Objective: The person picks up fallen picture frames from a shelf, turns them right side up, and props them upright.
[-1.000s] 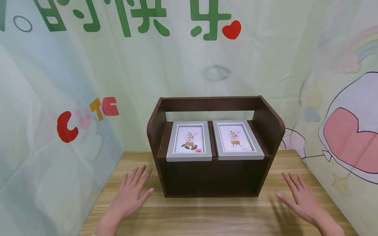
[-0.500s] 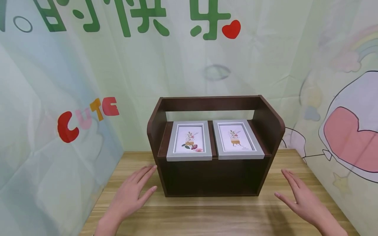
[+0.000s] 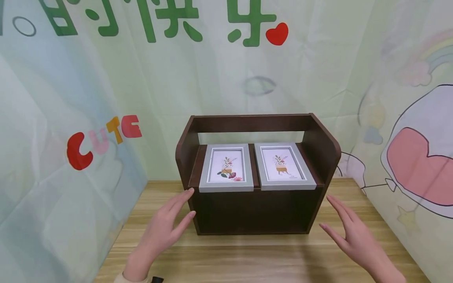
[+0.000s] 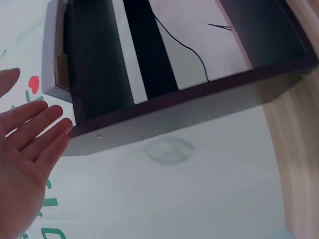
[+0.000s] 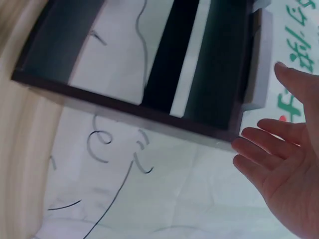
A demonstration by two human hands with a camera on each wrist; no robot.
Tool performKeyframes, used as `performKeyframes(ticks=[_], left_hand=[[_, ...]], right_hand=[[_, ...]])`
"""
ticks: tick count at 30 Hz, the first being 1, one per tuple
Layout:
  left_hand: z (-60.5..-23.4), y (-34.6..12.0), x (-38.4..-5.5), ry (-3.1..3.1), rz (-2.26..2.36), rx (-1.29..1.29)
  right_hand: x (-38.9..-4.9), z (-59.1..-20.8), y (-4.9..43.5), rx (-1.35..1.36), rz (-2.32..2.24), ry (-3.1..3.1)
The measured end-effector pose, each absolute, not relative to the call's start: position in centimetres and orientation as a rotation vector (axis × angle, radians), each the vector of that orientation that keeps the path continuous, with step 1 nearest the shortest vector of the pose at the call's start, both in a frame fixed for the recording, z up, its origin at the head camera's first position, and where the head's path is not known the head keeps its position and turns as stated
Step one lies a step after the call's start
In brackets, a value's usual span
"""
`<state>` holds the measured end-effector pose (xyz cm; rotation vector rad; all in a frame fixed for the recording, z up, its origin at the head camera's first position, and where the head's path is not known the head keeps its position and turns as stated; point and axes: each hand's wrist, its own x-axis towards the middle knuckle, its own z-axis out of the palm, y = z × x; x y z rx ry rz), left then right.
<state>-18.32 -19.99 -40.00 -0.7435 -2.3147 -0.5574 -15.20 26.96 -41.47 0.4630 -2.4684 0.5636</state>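
Observation:
A dark brown wooden shelf (image 3: 253,212) stands on the table. Two silver-grey picture frames lie side by side on its upper board: the left frame (image 3: 226,188) and the right frame (image 3: 288,184), each with a plant print. My left hand (image 3: 161,232), fingers extended, is at the shelf's left side, its fingertips close to the front left edge; whether they touch is unclear. Opposite it, my right hand (image 3: 357,239) is held near the right side panel with straight fingers and the thumb apart. Both wrist views show the hands holding nothing.
The wood-grain table (image 3: 247,259) extends in front of and beside the shelf. Printed cloth (image 3: 212,86) hangs close behind it and along both sides. A dark object (image 3: 157,279) shows at my left wrist.
Both hands have moved inward to the shelf's sides, the left one rising to the right and the right one shifting left. The shelf and picture frames have stayed in place.

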Motion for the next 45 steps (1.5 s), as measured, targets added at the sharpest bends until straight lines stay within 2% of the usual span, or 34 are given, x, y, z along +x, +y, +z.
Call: performKeyframes(ticks=[8, 19, 27, 45], left_hand=[[-38.5, -18.6, -18.9, -2.272, -0.627, -0.690], [-36.6, -16.9, -19.4, -2.287, -0.684, -0.623], [-35.1, -15.6, -20.2, -2.312, -0.728, -0.578], [-33.1, -13.0, -22.9, -2.369, -0.911, -0.348]], right_hand=[[-15.4, -38.9, 24.8, 0.444, 0.641, -2.477], [-17.4, -37.3, 22.6, 0.537, 0.633, -2.272], [-18.7, -35.8, 20.4, 0.473, 0.707, -2.295], [-22.6, -32.1, 15.7, 0.437, 1.063, -2.419]])
